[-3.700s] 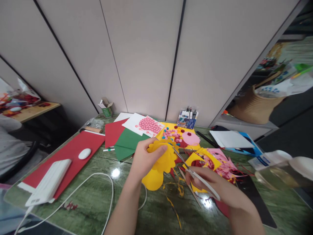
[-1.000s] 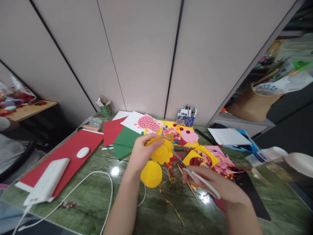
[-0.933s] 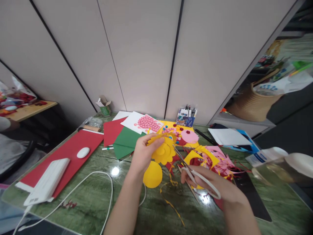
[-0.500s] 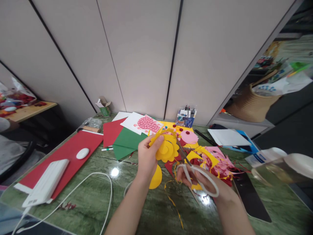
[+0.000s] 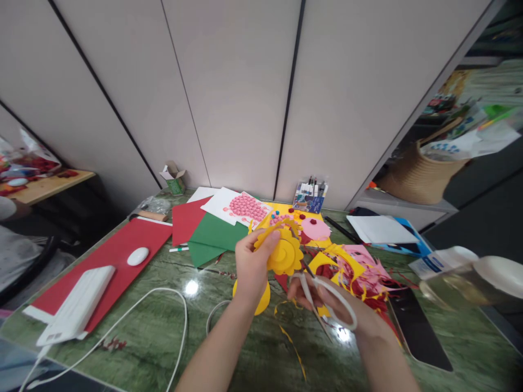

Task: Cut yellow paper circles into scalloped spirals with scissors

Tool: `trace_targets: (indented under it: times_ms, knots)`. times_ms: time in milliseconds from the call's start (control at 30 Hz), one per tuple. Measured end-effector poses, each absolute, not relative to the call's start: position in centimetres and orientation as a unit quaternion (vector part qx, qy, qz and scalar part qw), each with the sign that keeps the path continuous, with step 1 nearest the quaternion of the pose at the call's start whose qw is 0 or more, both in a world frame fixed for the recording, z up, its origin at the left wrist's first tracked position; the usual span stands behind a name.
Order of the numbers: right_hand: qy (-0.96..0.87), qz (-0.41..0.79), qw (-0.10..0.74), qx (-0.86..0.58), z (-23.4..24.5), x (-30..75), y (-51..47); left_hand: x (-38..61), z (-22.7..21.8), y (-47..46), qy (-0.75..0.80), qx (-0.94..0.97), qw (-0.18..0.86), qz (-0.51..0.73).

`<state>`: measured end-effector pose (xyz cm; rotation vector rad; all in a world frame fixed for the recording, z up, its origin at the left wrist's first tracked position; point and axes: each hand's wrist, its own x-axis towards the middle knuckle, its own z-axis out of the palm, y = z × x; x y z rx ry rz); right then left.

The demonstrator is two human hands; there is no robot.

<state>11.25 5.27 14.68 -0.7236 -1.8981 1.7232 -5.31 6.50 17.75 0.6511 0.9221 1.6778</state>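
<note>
My left hand (image 5: 250, 263) pinches a yellow paper flower (image 5: 286, 253) with scalloped edges, held up above the green marble table (image 5: 143, 337). A yellow paper disc (image 5: 261, 296) shows just below that hand. My right hand (image 5: 327, 305) is closed through the white handles of a pair of scissors (image 5: 322, 288), whose blades point up into the flower's lower right edge. Thin yellow paper strips (image 5: 292, 343) lie on the table beneath both hands.
Red and green paper sheets (image 5: 204, 228), a card with pink dots (image 5: 245, 207), pink and yellow scraps (image 5: 359, 267) and a marker pack (image 5: 310, 197) lie beyond. A white mouse (image 5: 138, 256), white keyboard (image 5: 73, 305) and cable (image 5: 134, 310) sit left; a glass jar (image 5: 469, 283) right.
Both hands have drifted right and closer together. The flower has been turned in my left hand, and the scissors have swung more upright against its edge.
</note>
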Motion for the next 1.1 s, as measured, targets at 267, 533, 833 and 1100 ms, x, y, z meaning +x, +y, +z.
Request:
trace_targets:
  times_ms: [267, 533, 833, 1100]
  knots:
    - [-0.686, 0.618, 0.234, -0.305, 14.8, 10.5, 5.0, -4.9, 17.5, 6.1, 0.4, 0.281, 0.513, 0.706]
    - [-0.692, 0.599, 0.259, -0.308, 15.2, 10.0, 4.9, -4.8, 17.3, 6.1, 0.386, 0.275, 0.513, 0.715]
    - [-0.687, 0.588, 0.282, -0.321, 15.3, 10.1, 4.8, -5.1, 17.5, 6.5, 0.353, 0.264, 0.526, 0.728]
    - [-0.684, 0.591, 0.272, -0.329, 16.0, 10.2, 4.6, -5.6, 17.7, 6.5, 0.359, 0.284, 0.527, 0.716]
